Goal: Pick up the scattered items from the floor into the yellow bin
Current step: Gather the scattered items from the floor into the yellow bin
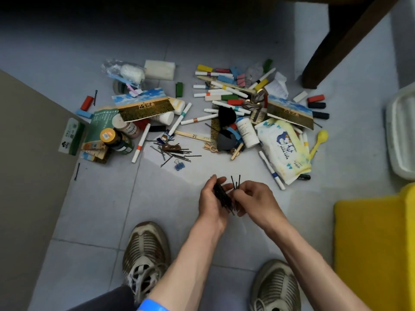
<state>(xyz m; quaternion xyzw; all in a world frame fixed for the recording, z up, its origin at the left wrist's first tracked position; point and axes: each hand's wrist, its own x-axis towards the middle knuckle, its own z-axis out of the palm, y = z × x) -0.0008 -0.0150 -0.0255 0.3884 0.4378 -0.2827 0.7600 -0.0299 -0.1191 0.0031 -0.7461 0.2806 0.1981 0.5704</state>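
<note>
Head view, person crouched over a grey tiled floor [94, 212]; two worn shoes at the bottom edge.

Left hand [212, 199]: palm turned inward, fingers curled round a bundle of black hairpins [222, 196]. Grasping.

Right hand [252, 196]: just beside the left, fingertips pinching a few pins [235, 181] whose ends stick up above the knuckles. Grasping. Both hands are held above the floor, in front of the shoes. A blue band [152, 305] shows at the left wrist.

Yellow bin [370, 254]: at the right edge, near the right forearm, only partly in frame. A white container [398, 135] sits behind it.

Still on the floor, beyond the hands:
- loose pile of hairpins [174, 152] with a blue binder clip [179, 165] just beside it
- white markers with coloured bands, coloured blocks and a picture card [143, 104] in a broad heap
- packet of wipes [284, 149], with a yellow spoon [318, 141] at its right
- white bottle [247, 132] and a dark jar with an orange lid [112, 138]

A brown cardboard box [29, 176] fills the left side. A dark wooden leg [332, 50] stands at top right.
</note>
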